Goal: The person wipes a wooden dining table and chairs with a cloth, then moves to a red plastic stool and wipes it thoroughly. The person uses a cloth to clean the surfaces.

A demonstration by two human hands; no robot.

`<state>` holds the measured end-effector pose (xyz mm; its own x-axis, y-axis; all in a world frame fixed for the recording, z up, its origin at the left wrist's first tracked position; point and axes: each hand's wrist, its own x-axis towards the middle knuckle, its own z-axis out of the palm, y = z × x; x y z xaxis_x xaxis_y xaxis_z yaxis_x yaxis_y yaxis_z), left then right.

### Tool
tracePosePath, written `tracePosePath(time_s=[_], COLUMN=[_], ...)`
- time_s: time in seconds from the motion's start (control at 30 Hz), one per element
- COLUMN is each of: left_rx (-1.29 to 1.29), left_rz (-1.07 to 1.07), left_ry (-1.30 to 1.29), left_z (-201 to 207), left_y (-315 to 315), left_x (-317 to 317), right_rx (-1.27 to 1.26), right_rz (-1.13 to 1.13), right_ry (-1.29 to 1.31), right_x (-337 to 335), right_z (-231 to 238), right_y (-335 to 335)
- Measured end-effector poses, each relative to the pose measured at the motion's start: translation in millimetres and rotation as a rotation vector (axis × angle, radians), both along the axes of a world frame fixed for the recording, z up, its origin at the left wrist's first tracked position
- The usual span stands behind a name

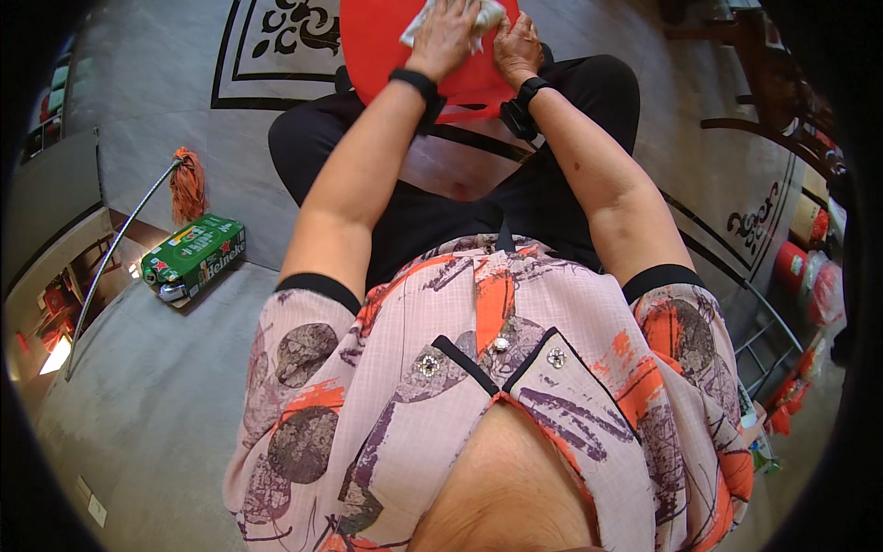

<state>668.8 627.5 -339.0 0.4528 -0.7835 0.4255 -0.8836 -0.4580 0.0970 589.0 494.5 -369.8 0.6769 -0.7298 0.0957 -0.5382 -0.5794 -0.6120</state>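
Currently both bare hands are at a bright red, smooth, round-edged panel, located at top centre between the knees of the dark trousers, its far end cut off by the view. Left hand lies on a crumpled white cloth on the panel's face; fingers extended, close together, can't tell if they pinch the fabric. Right hand is at the panel's right edge, fingers curled; can't tell if they pinch the rim. Black band on left wrist, black watch on right. Off to the left: green cardboard carton, orange-stranded mop just beyond it. Upper right: dark brown wooden furniture.
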Motion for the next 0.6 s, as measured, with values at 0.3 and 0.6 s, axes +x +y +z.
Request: tracePosePath(time_s=[0.3,0.6], left_rx=[0.037,-0.021], left_rz=[0.108,0.273], left_ry=[0.019,0.304], left_z=[6,9], left_y=[-41,90], left_x=[29,-111], right_rx=[0.035,0.02], right_rz=[0.013,-0.004], right_ry=[-0.053,-0.015], right_x=[-1,2], right_z=[9,-1], right_y=[1,-2])
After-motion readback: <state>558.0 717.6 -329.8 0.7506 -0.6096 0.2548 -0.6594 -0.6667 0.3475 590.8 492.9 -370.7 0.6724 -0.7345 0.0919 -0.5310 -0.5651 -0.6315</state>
